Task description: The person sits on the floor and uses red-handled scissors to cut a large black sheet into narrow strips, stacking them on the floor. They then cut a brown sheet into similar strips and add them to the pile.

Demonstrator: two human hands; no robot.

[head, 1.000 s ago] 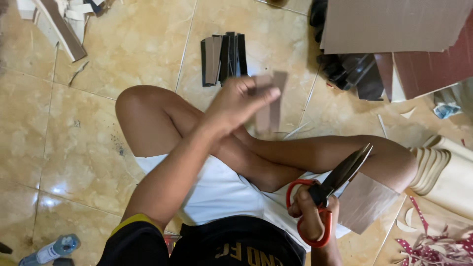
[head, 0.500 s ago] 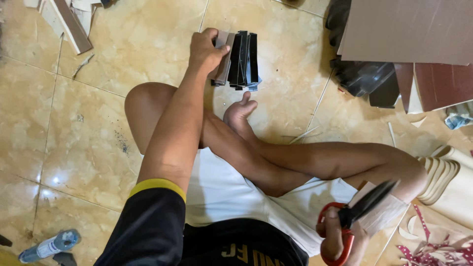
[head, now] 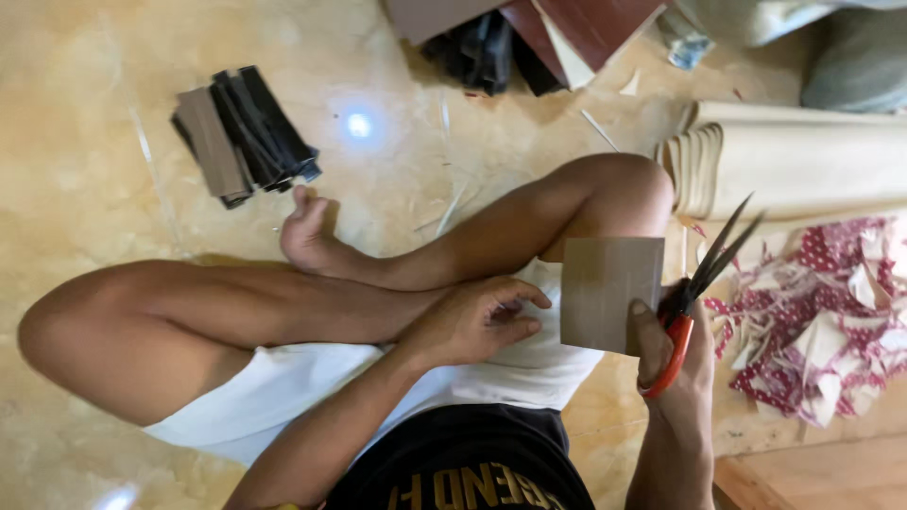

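I sit cross-legged on a tiled floor. My right hand (head: 673, 364) grips red-handled scissors (head: 704, 283), blades slightly apart and pointing up-right. Its thumb also pins a square brown sheet piece (head: 609, 293) that stands just left of the scissors. My left hand (head: 477, 321) rests over my lap with loosely curled fingers and holds nothing. Its fingertips are a short gap away from the square's left edge. A stack of dark and brown cut strips (head: 241, 132) lies on the floor beyond my foot.
A beige roll of material (head: 794, 161) lies at the right. Red patterned scraps (head: 822, 312) are piled beside my right hand. Brown sheets (head: 586, 24) and dark pieces (head: 477, 52) lie at the top. A wooden edge (head: 812, 472) shows at bottom right.
My left hand has come back from the strip stack to my lap, holding nothing. My right hand has lifted the scissors and the brown square in front of me.
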